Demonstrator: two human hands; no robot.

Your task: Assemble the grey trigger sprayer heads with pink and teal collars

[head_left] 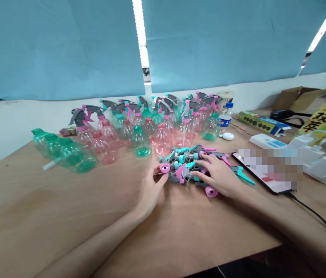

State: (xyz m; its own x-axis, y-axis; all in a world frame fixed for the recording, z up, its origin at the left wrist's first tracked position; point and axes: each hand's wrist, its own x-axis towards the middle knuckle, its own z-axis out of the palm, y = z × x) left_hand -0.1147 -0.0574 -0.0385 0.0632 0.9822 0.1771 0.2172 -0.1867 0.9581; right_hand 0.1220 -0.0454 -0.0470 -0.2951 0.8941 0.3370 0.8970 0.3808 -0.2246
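On the counter (pixel 35 208) at 12 o'clock, your hands meet a heap of spray-trigger heads (pixel 186 168).
Your left hand (pixel 151 191) pinches a pink collar (pixel 164 168) at the heap's 9 o'clock edge; your right hand (pixel 219 175) lies spread over its 3 o'clock side. Pink and green plastic spray bottles (pixel 142 143) stand beyond, at 12 o'clock.

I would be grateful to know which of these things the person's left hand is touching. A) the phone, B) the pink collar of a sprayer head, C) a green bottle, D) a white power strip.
B. The fingertips of the left hand rest against the pink collar of a sprayer head, at the edge of the pile of sprayer heads.
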